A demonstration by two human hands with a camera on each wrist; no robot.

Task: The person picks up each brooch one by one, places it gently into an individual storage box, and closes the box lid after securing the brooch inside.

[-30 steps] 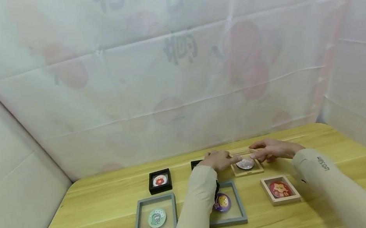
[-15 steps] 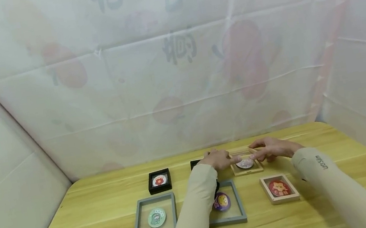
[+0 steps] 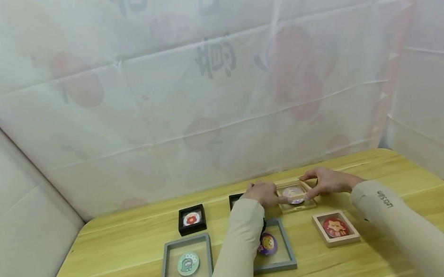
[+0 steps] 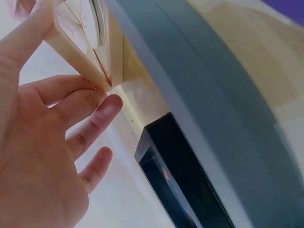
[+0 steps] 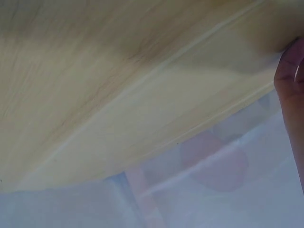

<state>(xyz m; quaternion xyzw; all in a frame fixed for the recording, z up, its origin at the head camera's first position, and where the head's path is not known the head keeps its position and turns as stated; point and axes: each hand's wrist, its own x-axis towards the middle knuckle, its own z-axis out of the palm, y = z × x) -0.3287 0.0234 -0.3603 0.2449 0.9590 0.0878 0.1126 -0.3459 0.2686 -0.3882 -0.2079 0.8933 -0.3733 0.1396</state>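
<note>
A light wooden display frame lies at the back of the table, its hinged clear lid partly raised. Inside is a round shiny badge, seen through the lid. My left hand pinches the lid's left side, thumb at the front edge and fingers near the hinge end. On the opposite side, my right hand holds the lid between thumb and fingers. The left wrist view shows lid and base spread in a V. In the right wrist view, only part of the right hand appears at the edge.
Near the left arm lie two grey frames, holding a green badge and a purple badge. A black frame stands left; another is partly hidden by the left hand. A small wooden frame holds a red badge.
The lid's front edge has tilted down toward the front, with both thumbs moving down along with it. The other frames have stayed in place.
</note>
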